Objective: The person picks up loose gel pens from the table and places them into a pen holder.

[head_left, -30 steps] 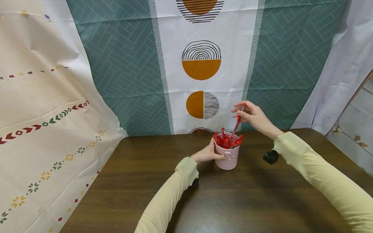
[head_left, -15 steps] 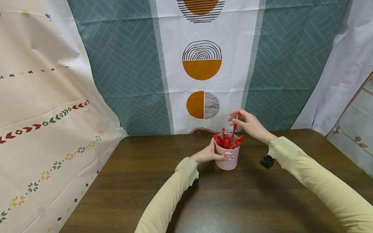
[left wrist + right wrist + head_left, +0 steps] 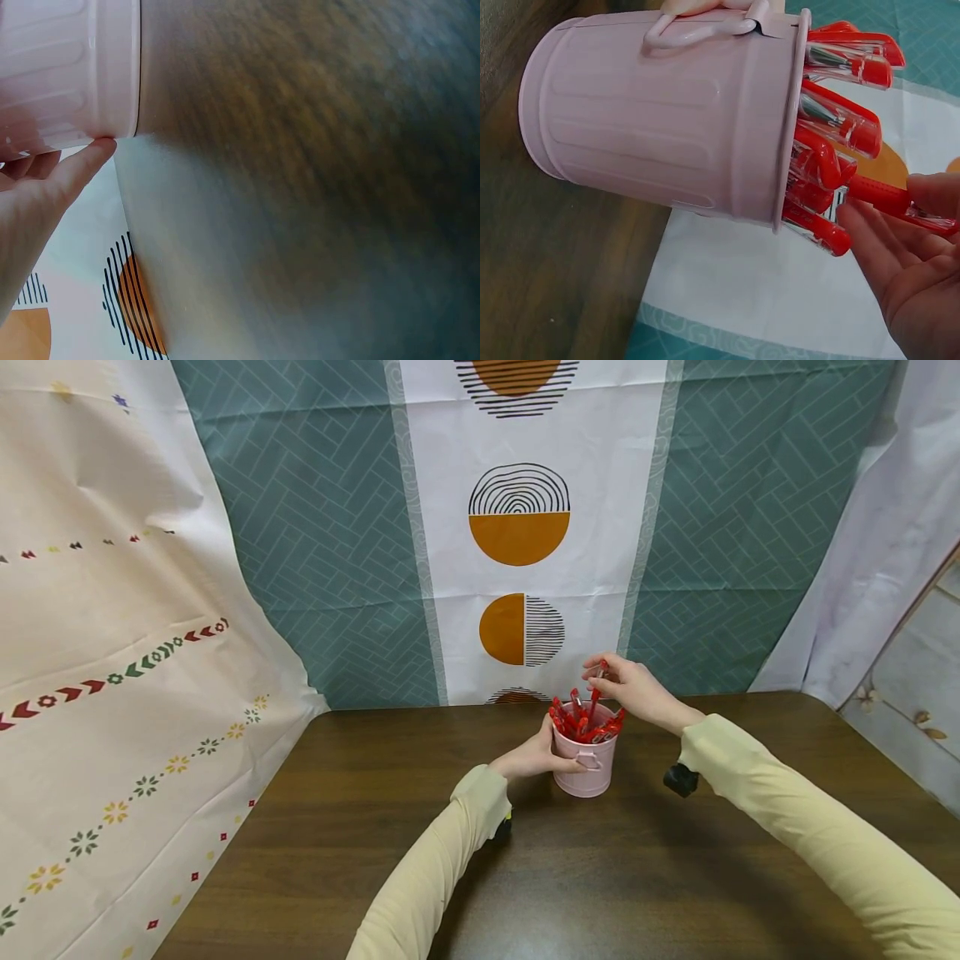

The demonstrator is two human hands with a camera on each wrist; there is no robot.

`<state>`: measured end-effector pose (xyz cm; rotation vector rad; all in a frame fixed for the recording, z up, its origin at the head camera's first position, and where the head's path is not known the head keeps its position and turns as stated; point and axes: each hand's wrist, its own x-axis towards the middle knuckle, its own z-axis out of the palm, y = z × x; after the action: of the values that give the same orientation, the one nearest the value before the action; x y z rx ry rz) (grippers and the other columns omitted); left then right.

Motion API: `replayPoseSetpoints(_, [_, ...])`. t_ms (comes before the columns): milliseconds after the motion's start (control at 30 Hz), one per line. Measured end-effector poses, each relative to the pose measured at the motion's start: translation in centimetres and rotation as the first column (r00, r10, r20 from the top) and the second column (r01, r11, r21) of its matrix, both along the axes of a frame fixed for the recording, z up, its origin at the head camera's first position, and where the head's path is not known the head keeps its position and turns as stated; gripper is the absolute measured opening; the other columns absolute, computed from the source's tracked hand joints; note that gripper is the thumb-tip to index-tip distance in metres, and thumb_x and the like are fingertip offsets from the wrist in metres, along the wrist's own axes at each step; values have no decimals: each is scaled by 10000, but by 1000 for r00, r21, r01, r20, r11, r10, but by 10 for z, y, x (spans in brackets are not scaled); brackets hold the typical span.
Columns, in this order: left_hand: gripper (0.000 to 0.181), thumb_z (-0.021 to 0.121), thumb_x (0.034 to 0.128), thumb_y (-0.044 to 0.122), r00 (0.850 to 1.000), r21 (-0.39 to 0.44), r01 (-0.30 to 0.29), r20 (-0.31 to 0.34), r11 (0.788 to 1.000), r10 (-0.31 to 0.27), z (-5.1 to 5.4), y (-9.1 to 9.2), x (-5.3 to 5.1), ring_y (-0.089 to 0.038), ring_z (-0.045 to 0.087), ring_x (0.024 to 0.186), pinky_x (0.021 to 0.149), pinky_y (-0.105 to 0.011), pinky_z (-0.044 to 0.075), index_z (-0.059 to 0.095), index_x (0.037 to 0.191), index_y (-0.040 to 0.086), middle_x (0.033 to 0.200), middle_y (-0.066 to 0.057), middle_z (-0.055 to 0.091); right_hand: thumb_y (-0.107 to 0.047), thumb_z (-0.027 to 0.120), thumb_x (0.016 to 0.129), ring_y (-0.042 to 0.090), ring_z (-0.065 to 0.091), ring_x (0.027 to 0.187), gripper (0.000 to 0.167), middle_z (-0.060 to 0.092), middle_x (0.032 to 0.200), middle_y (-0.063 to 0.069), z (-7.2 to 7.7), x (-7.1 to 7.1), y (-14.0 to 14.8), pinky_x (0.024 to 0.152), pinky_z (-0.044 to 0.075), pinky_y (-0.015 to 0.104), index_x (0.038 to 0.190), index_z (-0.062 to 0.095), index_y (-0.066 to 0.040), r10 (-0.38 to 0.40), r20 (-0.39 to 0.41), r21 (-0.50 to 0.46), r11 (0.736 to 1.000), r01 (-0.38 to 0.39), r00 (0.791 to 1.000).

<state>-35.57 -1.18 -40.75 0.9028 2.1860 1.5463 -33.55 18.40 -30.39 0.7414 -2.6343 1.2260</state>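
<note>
A pink bucket [image 3: 583, 783] with a small side handle stands upright on the brown table. It is packed with red-capped gel pens [image 3: 851, 124], whose tops stick out over the rim. My left hand [image 3: 531, 757] grips the bucket from the left, thumb across its front near the handle. Above the bucket, my right hand [image 3: 636, 691] pinches one red gel pen [image 3: 881, 195] between thumb and fingers. That pen points down among the others, and its lower end is hidden in the bucket. In the left wrist view, fingers [image 3: 81, 166] touch the bucket's lower wall.
The brown wooden table [image 3: 360, 860] reaches back to a hanging teal and white cloth [image 3: 517, 527]. Cream patterned fabric [image 3: 112, 652] hangs along the left side. Pale cloth [image 3: 825, 593] hangs on the right. A dark wrist camera [image 3: 681, 780] sits under the right sleeve.
My right hand has moved down and left, lowering the pinched gel pen deeper into the bucket. The left hand and the bucket have stayed in place.
</note>
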Motion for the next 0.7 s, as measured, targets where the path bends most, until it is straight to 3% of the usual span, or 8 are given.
replayPoseSetpoints(233, [901,724,758,123,1000,13,3,8,1000,-3,-1,1,-1,-82,340,1171,963,-286,276,69,1376,160,1324,18,296,-92,538,913,289,542,948,326,556,1129,184,-2,0,-4,759,470,408,1220,461,-11,0,-53,154,988,8,999])
replayPoseSetpoints(467, [894,731,751,228,999,-41,-30,17,999,31,-2,0,-1,-71,328,1169,981,-359,260,84,1366,194,1310,50,302,-108,543,912,295,528,973,351,543,1143,187,-3,-2,-6,787,456,420,1233,446,-4,10,-46,181,983,-2,999])
replayPoseSetpoints(700, [877,724,760,166,1000,-10,-4,19,1000,5,2,-1,1,-87,337,1167,962,-304,285,89,1365,158,1309,30,306,-106,566,897,339,504,1036,382,522,1164,217,-6,-3,-10,837,415,463,1238,448,17,2,-18,274,962,3,1000])
